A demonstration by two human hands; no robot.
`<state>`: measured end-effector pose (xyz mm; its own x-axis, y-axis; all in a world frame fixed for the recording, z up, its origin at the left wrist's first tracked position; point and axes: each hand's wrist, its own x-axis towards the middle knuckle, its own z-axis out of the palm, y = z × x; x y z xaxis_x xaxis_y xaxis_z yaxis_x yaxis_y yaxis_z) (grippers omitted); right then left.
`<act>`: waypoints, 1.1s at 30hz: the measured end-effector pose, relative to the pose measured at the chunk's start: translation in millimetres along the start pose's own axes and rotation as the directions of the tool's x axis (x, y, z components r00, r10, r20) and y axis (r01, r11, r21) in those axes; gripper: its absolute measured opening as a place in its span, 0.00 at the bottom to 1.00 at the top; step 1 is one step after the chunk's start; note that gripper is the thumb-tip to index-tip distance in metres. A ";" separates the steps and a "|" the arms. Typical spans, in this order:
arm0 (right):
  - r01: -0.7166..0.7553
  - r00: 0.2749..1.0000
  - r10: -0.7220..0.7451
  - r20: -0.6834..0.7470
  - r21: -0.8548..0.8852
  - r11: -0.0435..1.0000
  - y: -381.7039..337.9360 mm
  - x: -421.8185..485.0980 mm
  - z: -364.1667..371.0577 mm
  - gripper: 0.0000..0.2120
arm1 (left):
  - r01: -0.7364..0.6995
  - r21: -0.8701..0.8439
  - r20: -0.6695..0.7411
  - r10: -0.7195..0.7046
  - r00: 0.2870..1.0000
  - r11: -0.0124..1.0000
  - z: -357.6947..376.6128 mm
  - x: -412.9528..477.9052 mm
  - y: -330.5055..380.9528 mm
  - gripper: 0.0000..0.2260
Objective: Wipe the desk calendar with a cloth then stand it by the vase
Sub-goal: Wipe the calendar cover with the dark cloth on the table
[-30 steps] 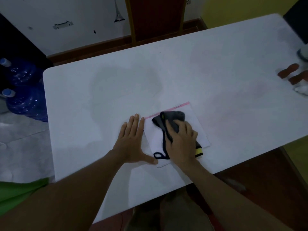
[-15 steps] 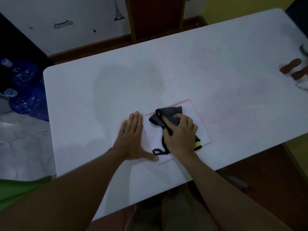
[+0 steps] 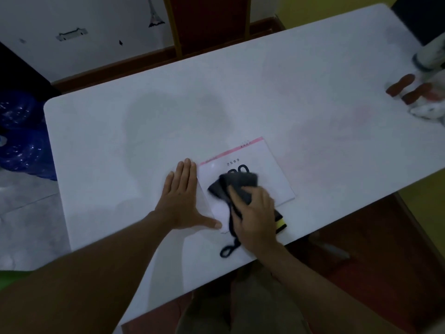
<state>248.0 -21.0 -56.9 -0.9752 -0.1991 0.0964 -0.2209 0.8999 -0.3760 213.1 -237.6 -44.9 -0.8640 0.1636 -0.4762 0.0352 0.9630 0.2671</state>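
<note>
The desk calendar (image 3: 267,165), white with a pink top strip and the number 2569, lies flat on the white table (image 3: 168,121) near its front edge. My left hand (image 3: 183,196) lies flat with fingers spread on the calendar's left edge, thumb along its near corner. My right hand (image 3: 255,218) presses a dark grey cloth (image 3: 237,183) with a black loop and a yellow tag onto the calendar's middle. The vase (image 3: 431,54) shows only partly at the far right edge.
Orange-brown stems and white flowers (image 3: 409,90) lie beside the vase at the table's right end. A dark wooden chair (image 3: 207,22) stands behind the table. Blue water bottles (image 3: 21,145) sit on the floor to the left.
My right hand has drawn the cloth toward me down the calendar, uncovering the printed number near the top. The cloth's loop now hangs past the calendar's near edge. My left hand stays put.
</note>
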 end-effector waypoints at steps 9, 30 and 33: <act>-0.097 0.994 0.094 -0.054 -0.044 0.994 4.0 11.1 -1.0 0.24 | -0.008 -0.001 -0.001 0.008 1.000 1.000 1.8 0.3 -0.5 0.76; -0.183 0.979 0.196 0.054 -0.177 0.967 19.3 86.4 -8.4 0.26 | -0.008 -0.017 0.005 0.008 1.000 1.000 1.0 0.1 -0.8 0.76; -0.035 0.992 0.051 0.115 -0.137 0.990 -10.2 65.2 -1.1 0.27 | -0.009 -0.012 0.004 0.009 1.000 1.000 1.3 0.1 -1.0 0.75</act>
<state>186.8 -42.7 -45.8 -0.9802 -0.1961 -0.0290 -0.1829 0.9511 -0.2489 213.6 -238.2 -46.4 -0.8615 0.1728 -0.4774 0.0365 0.9590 0.2811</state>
